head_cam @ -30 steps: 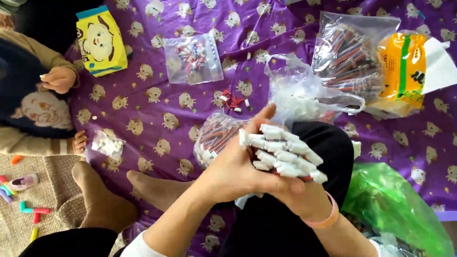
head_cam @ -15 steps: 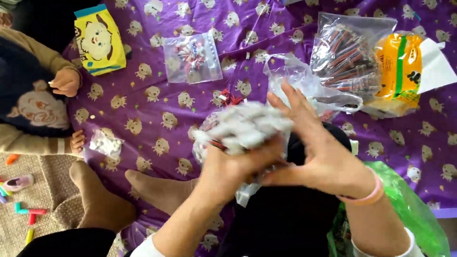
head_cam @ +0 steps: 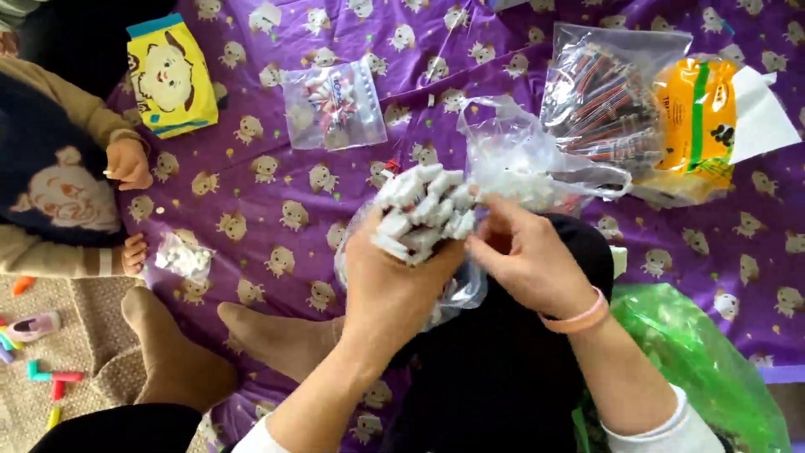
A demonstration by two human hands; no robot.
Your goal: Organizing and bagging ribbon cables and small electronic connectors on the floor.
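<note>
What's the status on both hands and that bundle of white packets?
Left hand gripping bundle of white packets. Right hand pinching at its right edge. Clear plastic bag just behind; nothing blocking.

purple animal-print cloth [head_cam: 277,180], white sachets [head_cam: 423,210]

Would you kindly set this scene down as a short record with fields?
Left hand: left hand clasps a bundle of small white packets
Right hand: right hand touches the bundle's right side
Beneath: clear plastic bag
Surface: purple patterned cloth
Nearby: bag of striped sticks, yellow packet, green bag
Other person: small hand, far left
</note>
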